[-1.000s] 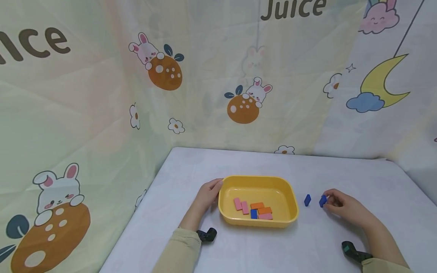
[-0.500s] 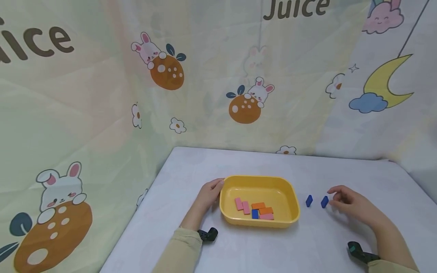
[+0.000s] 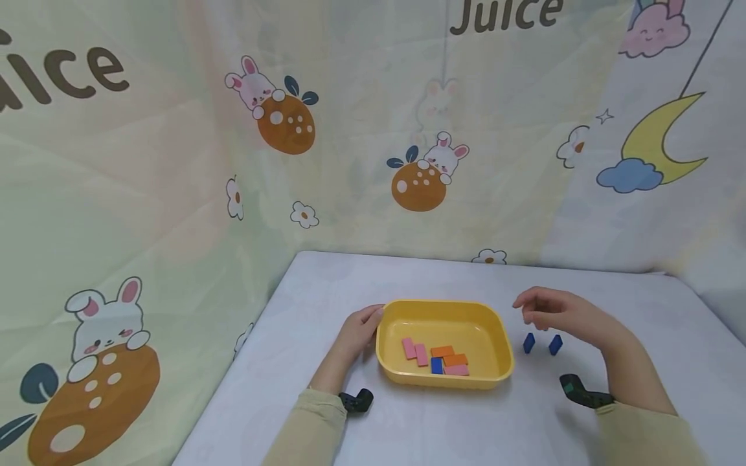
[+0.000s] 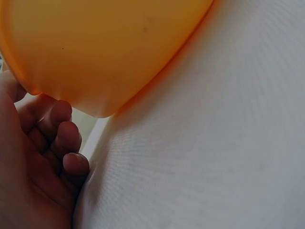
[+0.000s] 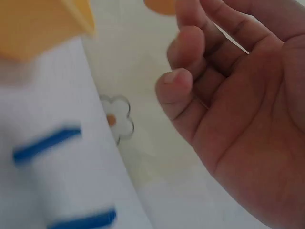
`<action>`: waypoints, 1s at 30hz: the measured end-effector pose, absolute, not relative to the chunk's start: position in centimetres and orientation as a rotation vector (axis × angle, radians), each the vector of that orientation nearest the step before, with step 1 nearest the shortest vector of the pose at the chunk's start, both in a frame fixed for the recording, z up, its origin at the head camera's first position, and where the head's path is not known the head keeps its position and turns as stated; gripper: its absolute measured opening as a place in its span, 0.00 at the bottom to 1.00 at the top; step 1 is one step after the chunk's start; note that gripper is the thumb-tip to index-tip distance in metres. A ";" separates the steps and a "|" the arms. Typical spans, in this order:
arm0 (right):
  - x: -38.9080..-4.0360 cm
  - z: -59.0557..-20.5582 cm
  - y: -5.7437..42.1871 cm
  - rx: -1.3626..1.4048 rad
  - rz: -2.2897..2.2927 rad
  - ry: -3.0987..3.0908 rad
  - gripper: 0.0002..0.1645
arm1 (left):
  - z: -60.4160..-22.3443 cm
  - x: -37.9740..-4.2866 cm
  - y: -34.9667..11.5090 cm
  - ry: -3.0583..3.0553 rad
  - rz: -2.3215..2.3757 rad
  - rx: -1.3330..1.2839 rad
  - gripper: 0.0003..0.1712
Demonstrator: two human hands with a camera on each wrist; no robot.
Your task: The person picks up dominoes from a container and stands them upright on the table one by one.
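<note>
My left hand (image 3: 357, 329) grips the left end of the yellow tray (image 3: 444, 380), its thumb at the rim and the fingers curled below it. In the tray lie pink blocks (image 3: 421, 355), orange blocks (image 3: 455, 360) and one blue block (image 3: 436, 366), all flat. To its right, two narrow blue blocks stand upright, a left one (image 3: 528, 343) and a right one (image 3: 555, 345), with a gap between them. Above and behind these my right hand (image 3: 568, 317) hangs with loosely bent fingers, holding nothing; the right wrist view shows its bare palm (image 5: 257, 129).
A white cloth covers the table (image 3: 443, 427). Behind it hangs a printed curtain (image 3: 350, 116) with rabbits and a moon, and another stretch of it runs along the left side. A black wrist camera (image 3: 585, 392) sits on the right forearm.
My right hand pinched the right blue block, let go of it, then rose and moved left over the pair. That block stays standing. The left hand and the tray hold their place.
</note>
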State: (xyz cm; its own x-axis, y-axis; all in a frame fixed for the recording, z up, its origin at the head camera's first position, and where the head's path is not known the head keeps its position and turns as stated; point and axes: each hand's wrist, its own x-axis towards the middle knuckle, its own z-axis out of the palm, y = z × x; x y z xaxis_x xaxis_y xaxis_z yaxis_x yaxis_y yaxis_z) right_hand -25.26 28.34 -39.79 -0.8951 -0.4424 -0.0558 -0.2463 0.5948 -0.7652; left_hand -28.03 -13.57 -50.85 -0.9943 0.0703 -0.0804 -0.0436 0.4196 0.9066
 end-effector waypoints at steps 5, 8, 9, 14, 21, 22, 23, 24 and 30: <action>-27.8 -39.0 23.3 -0.660 -1.091 2.427 0.20 | -50.8 -28.0 -13.8 2.554 1.648 0.036 0.31; -29.3 -39.1 20.2 -0.675 -1.023 2.347 0.18 | -50.7 -27.9 -13.8 2.550 1.657 0.039 0.31; -29.8 -39.2 19.3 -0.683 -1.008 2.323 0.16 | -50.7 -28.0 -13.8 2.546 1.659 0.044 0.31; -31.7 -40.0 15.1 -0.760 -0.936 2.238 0.13 | -50.8 -28.0 -13.8 2.534 1.658 0.042 0.31; -32.8 -41.5 10.5 -0.795 -0.897 2.143 0.12 | -50.9 -28.1 -14.0 2.541 1.662 0.057 0.31; -32.9 -41.7 10.0 -0.789 -0.884 2.131 0.13 | -50.9 -28.1 -14.0 2.543 1.662 0.065 0.31; -32.9 -42.0 9.6 -0.770 -0.867 2.117 0.13 | -50.9 -28.1 -14.0 2.543 1.660 0.071 0.31; -32.9 -42.2 9.3 -0.753 -0.845 2.104 0.14 | -51.0 -28.2 -14.0 2.543 1.661 0.076 0.31; -32.7 -43.3 8.3 -0.669 -0.739 2.060 0.18 | -51.1 -28.3 -13.7 2.532 1.662 0.049 0.31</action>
State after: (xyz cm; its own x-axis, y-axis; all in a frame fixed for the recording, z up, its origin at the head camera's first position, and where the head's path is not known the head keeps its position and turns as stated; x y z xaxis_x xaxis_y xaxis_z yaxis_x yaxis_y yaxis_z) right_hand -32.67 8.29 -43.31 -0.5163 -0.6797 -0.5211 -0.1932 0.6852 -0.7023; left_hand -28.29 -13.74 -51.06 -0.9932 0.0883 -0.0758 -0.0344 0.3994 0.9161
